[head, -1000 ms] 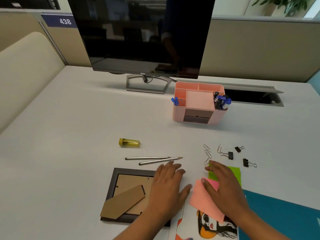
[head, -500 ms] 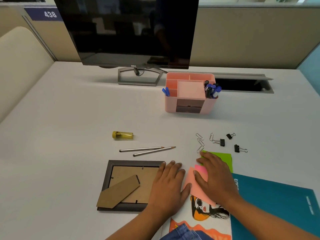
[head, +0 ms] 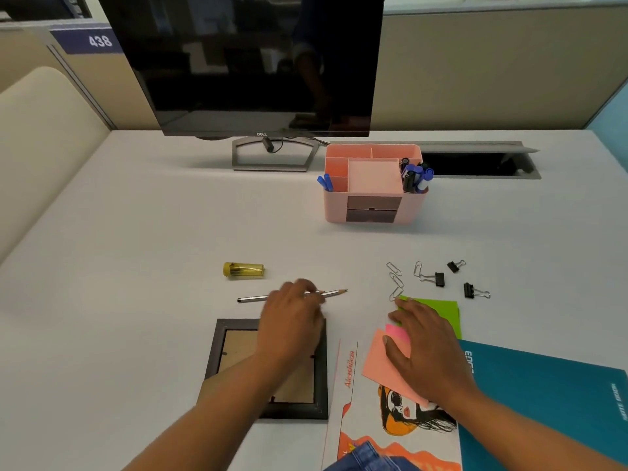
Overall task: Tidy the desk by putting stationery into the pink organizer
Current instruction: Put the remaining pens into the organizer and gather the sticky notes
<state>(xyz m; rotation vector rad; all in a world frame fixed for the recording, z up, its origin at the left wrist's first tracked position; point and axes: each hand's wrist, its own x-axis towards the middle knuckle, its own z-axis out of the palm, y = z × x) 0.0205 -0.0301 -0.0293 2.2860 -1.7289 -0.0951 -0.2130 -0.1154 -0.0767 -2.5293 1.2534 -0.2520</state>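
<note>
The pink organizer [head: 339, 212] stands at the back right of the desk, with blue pens in its side slots. Two pencils [head: 334, 293] lie side by side in the middle of the desk. My left hand [head: 292, 317] reaches over them, and its fingers curl down onto their middle. My right hand [head: 424, 345] rests flat on the sticky notes: a salmon pad [head: 375, 363], a magenta pad [head: 396, 331] and a green pad [head: 440, 309]. A yellow sharpener [head: 243, 269], paper clips [head: 394, 278] and three black binder clips [head: 439, 279] lie loose.
A dark photo frame [head: 217, 351] lies face down under my left forearm. An illustrated booklet [head: 353, 423] and a teal notebook [head: 543, 396] lie at the front right. The monitor [head: 251, 62] stands at the back, with a cable slot [head: 475, 163] behind the organizer.
My left hand has left the photo frame and moved forward onto the pencils. My right hand stays on the sticky notes. The camera has tilted slightly.
</note>
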